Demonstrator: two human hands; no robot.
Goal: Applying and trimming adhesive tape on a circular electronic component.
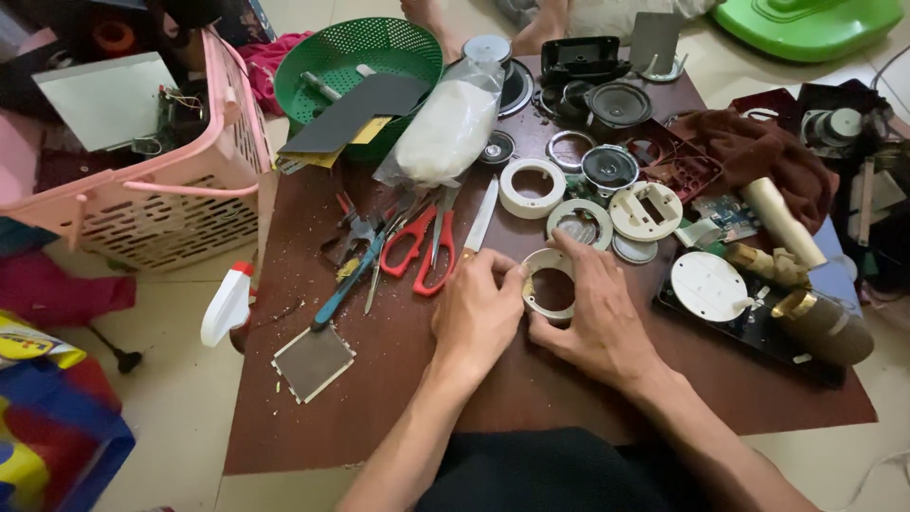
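Head view: both hands' fingers (510,275) grip a white ring (550,289).

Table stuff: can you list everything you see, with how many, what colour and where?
white ring: one, white, between both hands
scissors: one, red handles, table middle
knife: one, silver blade, right of the scissors
colander: one, green, table's far edge
basket: one, pink, floor at left
plastic bag: one, clear with white filling, beside the colander
cloth: one, dark red, at right
left hand: one, gripping the ring
right hand: one, gripping the ring
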